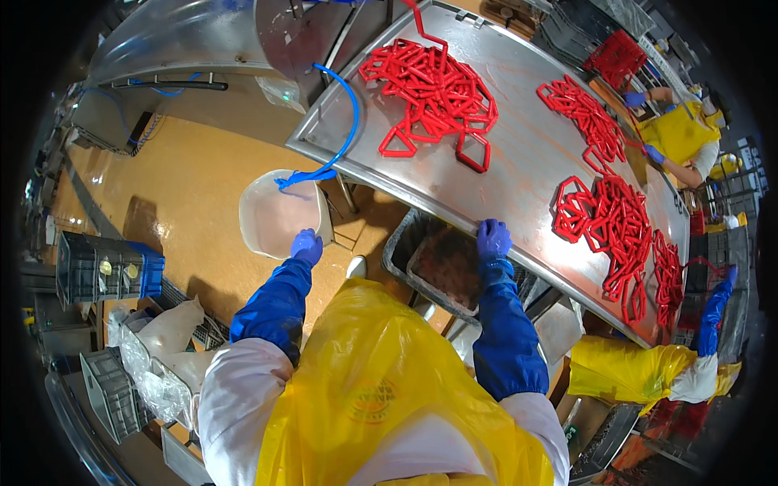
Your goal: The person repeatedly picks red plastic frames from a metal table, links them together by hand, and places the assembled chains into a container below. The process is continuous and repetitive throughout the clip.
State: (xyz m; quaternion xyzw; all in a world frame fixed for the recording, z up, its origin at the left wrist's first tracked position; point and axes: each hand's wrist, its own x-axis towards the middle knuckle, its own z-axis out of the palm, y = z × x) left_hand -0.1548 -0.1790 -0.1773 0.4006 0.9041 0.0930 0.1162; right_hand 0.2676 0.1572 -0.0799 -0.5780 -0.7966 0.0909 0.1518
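Head view, looking down: the left hand (306, 245), in a blue glove, grips the near rim of a translucent white plastic bucket (275, 217), fingers curled shut over the edge. The bucket hangs just beyond that hand, its mouth tipped up toward the camera, and a blue hose (350, 121) loops down from the table side and ends at the bucket's far rim, straight ahead of the grip. The right hand (493, 240), also in a blue glove, lies on the near edge of the curved stainless steel table (519, 154); whether its fingers are hooked over the edge or simply lying flat I cannot tell. Below and just to the left of that hand sits a grey plastic crate (438, 267) holding dark red material. Heaps of red sausage-like links (433, 89) lie well beyond both hands on the steel. The left hand is the nearer one to bucket and hose.
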